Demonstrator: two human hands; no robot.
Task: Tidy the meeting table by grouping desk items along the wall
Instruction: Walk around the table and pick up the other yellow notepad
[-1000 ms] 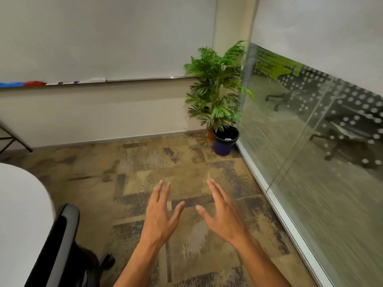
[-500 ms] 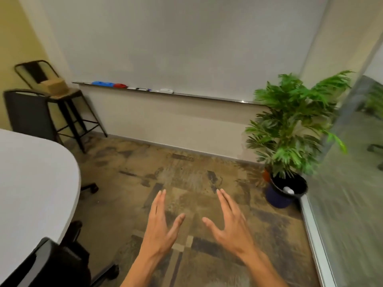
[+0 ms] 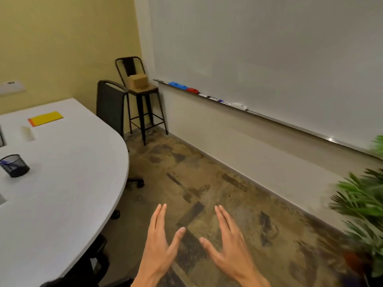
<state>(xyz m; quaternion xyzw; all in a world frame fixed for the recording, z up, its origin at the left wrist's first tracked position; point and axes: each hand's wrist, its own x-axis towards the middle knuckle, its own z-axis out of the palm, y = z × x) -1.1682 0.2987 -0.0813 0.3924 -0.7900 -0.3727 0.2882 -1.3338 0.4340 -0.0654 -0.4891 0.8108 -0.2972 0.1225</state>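
Note:
The white meeting table (image 3: 68, 183) fills the left side. On it lie a yellow pad with an orange edge (image 3: 46, 118), a small white block (image 3: 28, 133) and a black mesh pen cup (image 3: 14, 165) with a blue pen inside. The yellow wall (image 3: 62, 48) rises behind the table. My left hand (image 3: 160, 243) and my right hand (image 3: 229, 243) hover over the carpet to the right of the table, palms down, fingers spread, holding nothing and apart from the table items.
A black office chair (image 3: 110, 108) and a tall metal stool (image 3: 141, 96) carrying a cardboard box (image 3: 138, 81) stand in the corner. A whiteboard (image 3: 269, 48) with markers and erasers on its tray (image 3: 207, 95) spans the right wall. A potted plant (image 3: 362, 204) is at the far right.
The view has swung left: the plant slid to the right edge, and the table with its items and the yellow wall came into sight. Both hands stay open and empty.

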